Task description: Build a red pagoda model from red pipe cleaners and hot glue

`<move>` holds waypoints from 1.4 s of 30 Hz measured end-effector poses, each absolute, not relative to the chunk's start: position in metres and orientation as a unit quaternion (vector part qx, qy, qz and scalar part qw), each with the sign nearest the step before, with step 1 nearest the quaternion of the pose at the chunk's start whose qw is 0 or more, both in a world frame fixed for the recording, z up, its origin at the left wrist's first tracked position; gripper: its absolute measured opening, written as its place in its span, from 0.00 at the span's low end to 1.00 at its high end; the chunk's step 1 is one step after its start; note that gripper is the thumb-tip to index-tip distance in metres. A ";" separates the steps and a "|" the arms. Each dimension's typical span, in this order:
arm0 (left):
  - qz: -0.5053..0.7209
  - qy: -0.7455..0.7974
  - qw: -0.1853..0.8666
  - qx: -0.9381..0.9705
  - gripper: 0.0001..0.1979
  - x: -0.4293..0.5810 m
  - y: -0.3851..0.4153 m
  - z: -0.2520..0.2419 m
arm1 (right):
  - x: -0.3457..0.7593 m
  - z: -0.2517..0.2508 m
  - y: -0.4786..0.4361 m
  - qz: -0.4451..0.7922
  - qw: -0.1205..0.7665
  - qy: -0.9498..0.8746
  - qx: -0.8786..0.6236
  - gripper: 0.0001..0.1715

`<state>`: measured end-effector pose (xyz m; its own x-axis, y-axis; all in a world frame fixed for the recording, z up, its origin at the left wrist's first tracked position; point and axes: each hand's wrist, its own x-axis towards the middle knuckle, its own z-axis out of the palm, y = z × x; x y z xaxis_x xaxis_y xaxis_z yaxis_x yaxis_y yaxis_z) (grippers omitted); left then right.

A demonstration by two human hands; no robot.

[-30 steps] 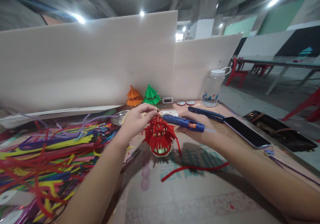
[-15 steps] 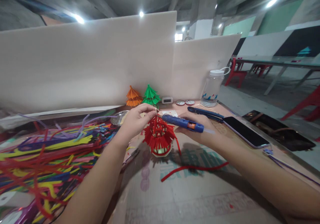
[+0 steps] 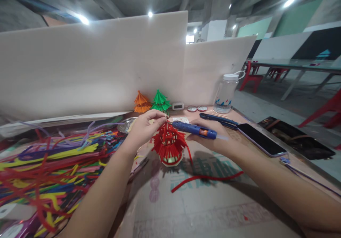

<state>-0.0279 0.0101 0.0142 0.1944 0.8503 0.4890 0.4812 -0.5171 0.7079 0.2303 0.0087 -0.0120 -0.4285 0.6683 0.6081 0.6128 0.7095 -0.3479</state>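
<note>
A red tiered tower of pipe cleaners (image 3: 170, 145) stands on a pale base in front of me, one loose red strand trailing from its right side. Pinched at its top are the fingertips of my left hand (image 3: 145, 126), with a small pale bit showing between them. My right hand (image 3: 213, 135) is wrapped around a blue hot glue gun (image 3: 195, 129). The gun's nozzle points left and reaches the tower's upper part; whether it touches is too small to tell. A loose red pipe cleaner (image 3: 206, 177) lies on the cardboard nearer me.
On the left is a heap of coloured pipe cleaners (image 3: 55, 160). Orange (image 3: 141, 102) and green (image 3: 160, 101) tiered models stand by the white partition (image 3: 106, 64). To the right are a water bottle (image 3: 226, 92), a blue cutter (image 3: 217, 121) and a phone (image 3: 262, 139).
Almost nothing differs. Both hands, the glue gun and the red tower keep nearly the same positions, and the whole view has shifted very slightly.
</note>
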 end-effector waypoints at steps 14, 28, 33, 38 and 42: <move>0.447 0.449 0.199 0.748 0.14 -0.029 0.010 0.014 | 0.232 0.009 0.003 0.118 0.381 -0.852 -0.338 0.06; 0.449 0.445 0.203 0.748 0.11 -0.029 0.010 0.016 | 0.258 0.011 0.016 0.306 0.292 -0.864 -0.273 0.26; 0.447 0.446 0.203 0.748 0.12 -0.028 0.010 0.016 | 0.257 0.007 0.015 0.303 0.290 -0.868 -0.267 0.22; 0.445 0.442 0.196 0.754 0.12 -0.029 0.011 0.015 | 0.256 0.004 0.017 0.276 0.291 -0.875 -0.273 0.24; 0.445 0.437 0.196 0.756 0.12 -0.030 0.013 0.013 | 0.256 0.002 0.018 0.273 0.288 -0.874 -0.281 0.24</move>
